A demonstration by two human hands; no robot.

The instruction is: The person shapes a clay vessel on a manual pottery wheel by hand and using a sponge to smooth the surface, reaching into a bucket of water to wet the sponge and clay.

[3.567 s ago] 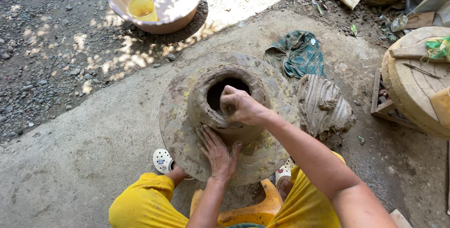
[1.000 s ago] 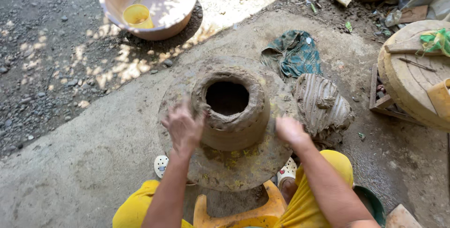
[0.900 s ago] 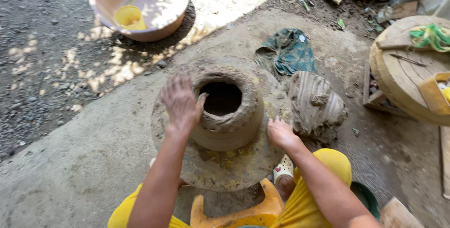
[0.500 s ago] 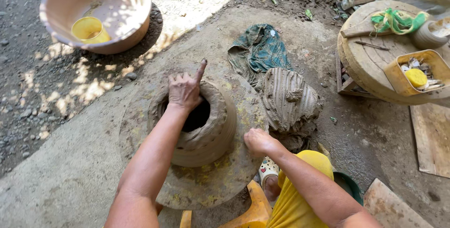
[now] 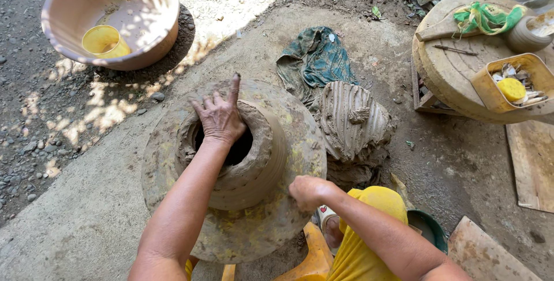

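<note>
Here, left hand [image 5: 220, 118] flat on clay pot [image 5: 242, 159] rim (fingers spread), right hand [image 5: 306, 191] fisted beside it.

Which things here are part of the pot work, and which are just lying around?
In use:
left hand resting over the clay pot mouth
right hand on the wheel
clay lump beside the wheel

Lying about:
basin with yellow cup
green cloth
yellow tray

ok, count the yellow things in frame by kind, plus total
Yellow cup in the basin: 1
Yellow tray on the round wooden table: 1
Yellow round lump in that tray: 1
Yellow trouser leg: 1
Total: 4
</note>
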